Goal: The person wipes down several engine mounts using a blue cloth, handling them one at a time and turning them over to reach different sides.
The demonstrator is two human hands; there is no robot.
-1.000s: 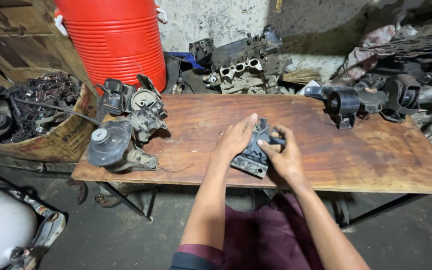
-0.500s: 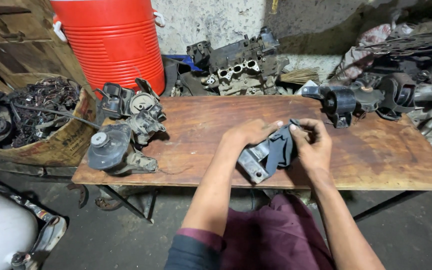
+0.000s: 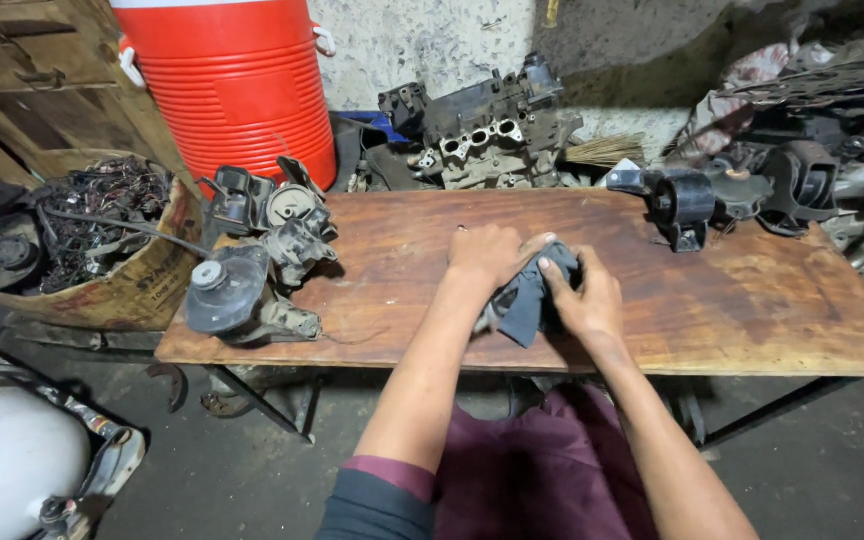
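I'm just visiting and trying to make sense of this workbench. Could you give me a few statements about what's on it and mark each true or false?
1. Both hands are on the dark metal part at the front middle of the wooden table. True: the left hand lies over it, the right hand grips its right side.
2. A blue barrel stands behind the table. False: the barrel is red.
3. A cluster of greasy parts sits at the table's left end. True.
4. The table's right end holds nothing. False: black mounts stand at the far right edge.
5. The basket at left holds tangled wires. True.
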